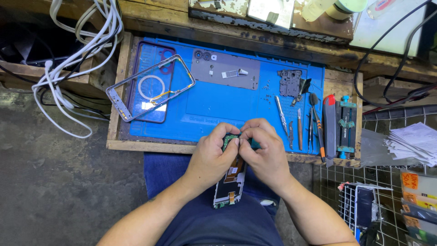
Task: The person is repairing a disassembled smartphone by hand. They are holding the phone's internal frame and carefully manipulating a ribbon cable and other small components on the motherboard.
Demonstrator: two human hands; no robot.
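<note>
Head view: a phone board is held at lower centre, just below the blue mat. Left hand and right hand are both closed on its top end. A stripped frame lies upper left, tools right; disassembly appears well advanced, board work unfinished.

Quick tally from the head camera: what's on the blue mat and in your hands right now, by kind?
Hands, left hand and right hand: 2
Phone circuit-board assembly, held by both: 1
Phone frame: 1
Clear phone case: 1
Grey back cover: 1
Metal shield plate: 1
Slim hand tools, about: 6
Total: about 13, on or beside the blue mat
</note>
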